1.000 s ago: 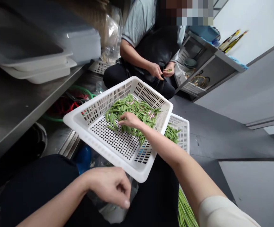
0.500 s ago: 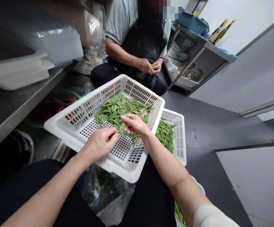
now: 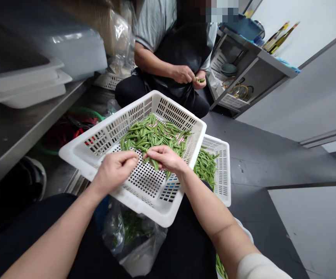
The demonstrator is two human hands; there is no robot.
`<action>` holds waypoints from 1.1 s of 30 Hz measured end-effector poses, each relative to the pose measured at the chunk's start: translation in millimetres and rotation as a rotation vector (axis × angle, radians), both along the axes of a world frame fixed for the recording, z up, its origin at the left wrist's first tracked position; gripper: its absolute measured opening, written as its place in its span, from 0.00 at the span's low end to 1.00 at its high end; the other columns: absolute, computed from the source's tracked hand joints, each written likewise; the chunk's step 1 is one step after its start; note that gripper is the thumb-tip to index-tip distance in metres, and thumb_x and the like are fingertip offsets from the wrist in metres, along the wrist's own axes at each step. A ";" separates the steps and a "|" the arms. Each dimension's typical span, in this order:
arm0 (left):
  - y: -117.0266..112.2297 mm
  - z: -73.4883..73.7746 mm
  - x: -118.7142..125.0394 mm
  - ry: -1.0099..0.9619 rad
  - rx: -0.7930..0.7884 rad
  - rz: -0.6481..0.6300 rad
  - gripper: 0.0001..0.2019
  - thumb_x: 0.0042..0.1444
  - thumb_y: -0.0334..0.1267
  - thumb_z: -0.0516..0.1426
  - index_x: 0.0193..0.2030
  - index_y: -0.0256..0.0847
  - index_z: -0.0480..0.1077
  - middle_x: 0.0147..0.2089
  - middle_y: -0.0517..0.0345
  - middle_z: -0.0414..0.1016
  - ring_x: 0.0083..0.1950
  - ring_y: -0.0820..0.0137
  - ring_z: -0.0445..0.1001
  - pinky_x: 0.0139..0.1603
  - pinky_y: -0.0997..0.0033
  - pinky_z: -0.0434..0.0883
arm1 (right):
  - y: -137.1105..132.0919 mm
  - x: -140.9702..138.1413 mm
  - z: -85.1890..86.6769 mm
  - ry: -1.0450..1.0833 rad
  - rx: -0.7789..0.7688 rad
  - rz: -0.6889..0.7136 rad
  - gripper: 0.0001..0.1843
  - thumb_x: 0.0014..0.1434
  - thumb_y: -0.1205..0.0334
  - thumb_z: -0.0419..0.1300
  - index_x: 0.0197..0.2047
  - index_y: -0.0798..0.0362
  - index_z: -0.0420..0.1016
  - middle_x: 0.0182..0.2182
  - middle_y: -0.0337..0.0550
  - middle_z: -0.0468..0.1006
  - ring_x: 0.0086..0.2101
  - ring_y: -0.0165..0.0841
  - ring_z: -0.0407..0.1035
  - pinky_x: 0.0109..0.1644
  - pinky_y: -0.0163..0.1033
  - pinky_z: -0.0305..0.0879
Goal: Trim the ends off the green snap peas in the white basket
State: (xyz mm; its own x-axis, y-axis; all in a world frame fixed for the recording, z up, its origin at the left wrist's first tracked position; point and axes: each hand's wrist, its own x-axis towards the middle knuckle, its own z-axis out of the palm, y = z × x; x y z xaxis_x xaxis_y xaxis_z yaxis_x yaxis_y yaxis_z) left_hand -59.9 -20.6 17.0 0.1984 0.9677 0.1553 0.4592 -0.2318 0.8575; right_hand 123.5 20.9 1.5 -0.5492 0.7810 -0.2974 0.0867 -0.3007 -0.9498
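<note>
Slim, flat green pod (image 3: pixel 154 164), held above the open floor of the white slotted plastic basket (image 3: pixel 78 149), between its near-left long edge and the pod heap. Right hand (image 3: pixel 166 159): grip closed in a pinch, thumb and fingers on the pod, its lower end hanging free. Left hand (image 3: pixel 114 172): just beside, over the near-left edge, thumb and forefinger drawn together; cannot tell whether a shred sits between them.

Loose heap of green pods (image 3: pixel 156 133) lies toward the basket's far corner and far-right edge. A second, lower white plastic basket (image 3: pixel 223 174), past the right edge, carries more.

Handling, judged by eye: very light; crisp but bendable, likely to snap if folded hard. Skin smooth, perhaps slippery if wet. Best hold: fingertip pinch near one tip, flat sides between the pads; squeezing mid-pod may bruise it.

Writing: none readable on either basket. Slender glass bottles (image 3: pixel 281 40) on the steel shelf unit (image 3: pixel 272 60) beyond the right corner; any labels too small to read.
</note>
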 end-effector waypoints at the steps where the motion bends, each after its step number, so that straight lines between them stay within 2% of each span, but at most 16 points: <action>1: 2.0 2.3 -4.3 -0.101 -0.068 0.093 0.09 0.48 0.37 0.50 0.21 0.41 0.65 0.19 0.64 0.63 0.23 0.75 0.61 0.25 0.75 0.59 | 0.5 1.9 1.8 0.037 -0.042 0.030 0.20 0.50 0.47 0.63 0.32 0.58 0.72 0.10 0.26 0.60 0.11 0.19 0.50 0.12 0.27 0.45; 3: 5.7 4.3 -10.0 -0.278 -0.198 0.233 0.07 0.47 0.37 0.50 0.22 0.40 0.65 0.18 0.65 0.61 0.21 0.77 0.58 0.22 0.76 0.56 | 1.0 3.9 4.2 0.097 -0.108 0.072 0.22 0.47 0.46 0.65 0.34 0.58 0.71 0.11 0.26 0.63 0.10 0.18 0.49 0.12 0.27 0.43; 4: 7.2 3.7 -10.7 -0.335 -0.259 0.256 0.07 0.47 0.38 0.50 0.22 0.40 0.65 0.18 0.66 0.60 0.20 0.77 0.57 0.20 0.77 0.54 | 0.8 3.9 4.6 0.116 -0.130 0.085 0.23 0.46 0.46 0.66 0.34 0.58 0.70 0.12 0.26 0.64 0.10 0.18 0.50 0.12 0.27 0.42; 7: 10.7 -2.0 -5.8 -0.324 -0.364 0.156 0.12 0.49 0.46 0.51 0.23 0.41 0.63 0.19 0.66 0.59 0.19 0.77 0.55 0.19 0.76 0.53 | -0.6 1.1 3.5 0.149 -0.173 0.114 0.24 0.45 0.45 0.67 0.32 0.56 0.66 0.13 0.27 0.67 0.10 0.18 0.51 0.11 0.26 0.42; 9: 12.1 -6.0 -0.5 -0.213 -0.311 0.042 0.16 0.49 0.51 0.51 0.20 0.42 0.59 0.18 0.66 0.56 0.20 0.76 0.55 0.21 0.75 0.54 | -1.5 -1.0 2.0 0.163 -0.186 0.129 0.24 0.45 0.45 0.67 0.31 0.55 0.64 0.13 0.27 0.68 0.09 0.18 0.50 0.11 0.26 0.42; 12: 12.8 -7.7 3.8 -0.069 -0.167 -0.049 0.19 0.51 0.52 0.50 0.18 0.42 0.54 0.19 0.66 0.53 0.23 0.74 0.55 0.24 0.75 0.56 | -1.6 -2.2 0.9 0.166 -0.181 0.137 0.25 0.45 0.44 0.67 0.31 0.55 0.62 0.13 0.27 0.67 0.09 0.18 0.50 0.11 0.26 0.41; 16: 11.1 -3.2 3.7 0.026 -0.058 -0.068 0.18 0.54 0.49 0.47 0.18 0.42 0.54 0.20 0.65 0.54 0.25 0.73 0.58 0.26 0.74 0.56 | -1.3 -2.3 4.7 0.138 -0.145 0.137 0.26 0.45 0.42 0.65 0.31 0.54 0.62 0.14 0.28 0.68 0.10 0.18 0.50 0.11 0.26 0.42; 20: 10.4 2.2 3.6 0.021 -0.056 -0.061 0.18 0.52 0.48 0.48 0.16 0.42 0.53 0.19 0.64 0.53 0.24 0.73 0.57 0.26 0.74 0.56 | -4.9 -5.9 13.8 -0.008 0.055 0.162 0.21 0.47 0.47 0.65 0.26 0.55 0.63 0.16 0.31 0.67 0.15 0.20 0.58 0.16 0.27 0.52; 23: 11.6 3.2 3.1 -0.127 -0.163 -0.077 0.17 0.50 0.49 0.50 0.17 0.42 0.58 0.18 0.64 0.56 0.24 0.73 0.58 0.25 0.74 0.56 | -9.3 -12.4 18.0 -0.072 0.265 0.160 0.18 0.47 0.53 0.67 0.25 0.54 0.63 0.18 0.31 0.65 0.20 0.22 0.60 0.22 0.28 0.56; 27: 15.2 0.4 1.4 -0.520 -0.351 0.026 0.19 0.48 0.50 0.56 0.17 0.41 0.56 0.17 0.66 0.54 0.19 0.78 0.53 0.20 0.77 0.54 | -17.4 -30.4 16.2 -0.141 0.502 -0.014 0.10 0.54 0.56 0.59 0.29 0.53 0.66 0.21 0.33 0.66 0.22 0.23 0.60 0.26 0.30 0.58; 30: 19.1 -0.8 0.8 -0.788 -0.466 0.137 0.20 0.50 0.48 0.59 0.19 0.39 0.56 0.17 0.68 0.55 0.18 0.81 0.52 0.18 0.81 0.53 | -22.5 -50.5 12.3 -0.150 0.532 -0.170 0.07 0.55 0.57 0.57 0.31 0.52 0.68 0.23 0.35 0.69 0.24 0.25 0.63 0.27 0.31 0.60; 33: 20.9 -0.3 0.9 -0.959 -0.514 0.260 0.20 0.53 0.46 0.58 0.20 0.39 0.56 0.16 0.69 0.54 0.16 0.83 0.50 0.16 0.84 0.51 | -15.2 -68.4 10.9 -0.137 0.500 -0.333 0.07 0.55 0.58 0.57 0.29 0.51 0.65 0.22 0.35 0.68 0.24 0.26 0.64 0.27 0.30 0.61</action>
State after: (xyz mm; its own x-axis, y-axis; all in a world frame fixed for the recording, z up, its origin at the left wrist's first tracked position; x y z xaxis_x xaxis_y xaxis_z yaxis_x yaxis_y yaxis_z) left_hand -59.0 0.3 16.7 -0.0061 0.9555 -0.2950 -0.4605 0.2592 0.8490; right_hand 55.1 5.7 12.3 -0.2348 0.9670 0.0984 0.1957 0.1462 -0.9697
